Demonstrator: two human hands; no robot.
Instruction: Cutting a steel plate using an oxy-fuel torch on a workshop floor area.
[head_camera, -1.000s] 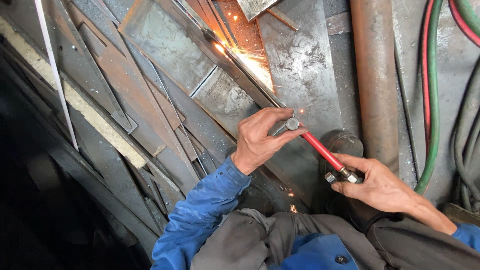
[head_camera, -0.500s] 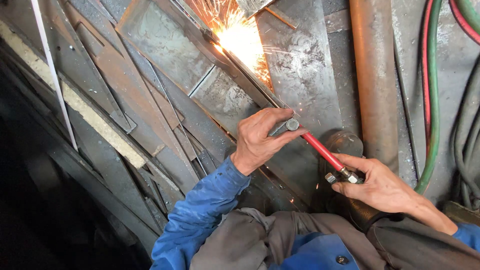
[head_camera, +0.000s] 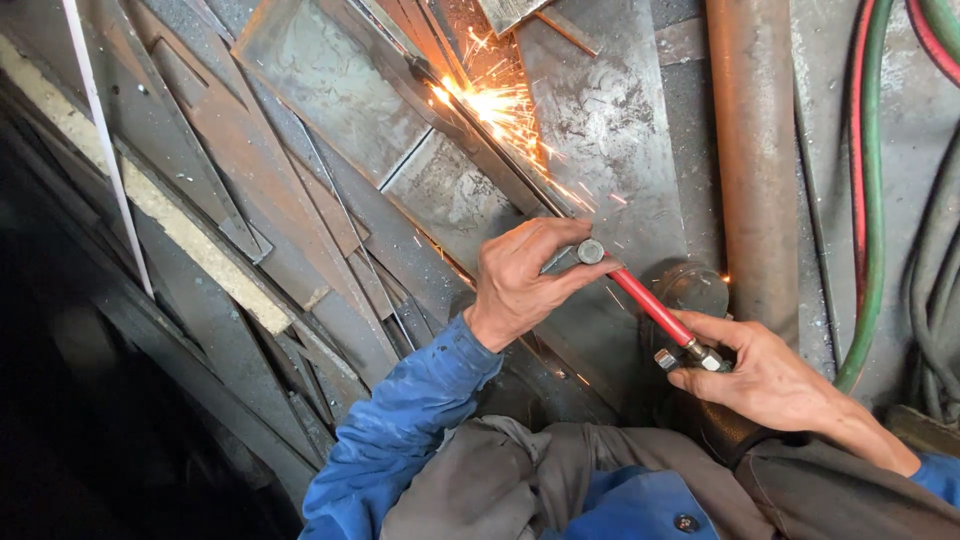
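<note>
Near the middle of the frame: left hand (head_camera: 520, 285), fingers curled round the forward part of a cutting torch (head_camera: 640, 305), thumb and forefinger pinched at the round metal knob. Lower right: right hand (head_camera: 765, 375), closed on the torch's rear end by the brass fittings, red handle tube running slantwise between both hands. Ahead of the left hand, the thin dark torch neck reaching up-left to the flame point — bright orange sparks (head_camera: 495, 105) spraying over a grey steel plate (head_camera: 610, 130) at top centre. Left half of the frame: rusty steel strips (head_camera: 270, 200) lying overlapped on a slant, with a pale wooden batten (head_camera: 190, 240) beneath. Right of the plate: a rusty upright pipe (head_camera: 750, 150); far right, green and red hoses (head_camera: 870, 180) hanging side by side. Bottom edge — blue sleeves and grey trousers.
</note>
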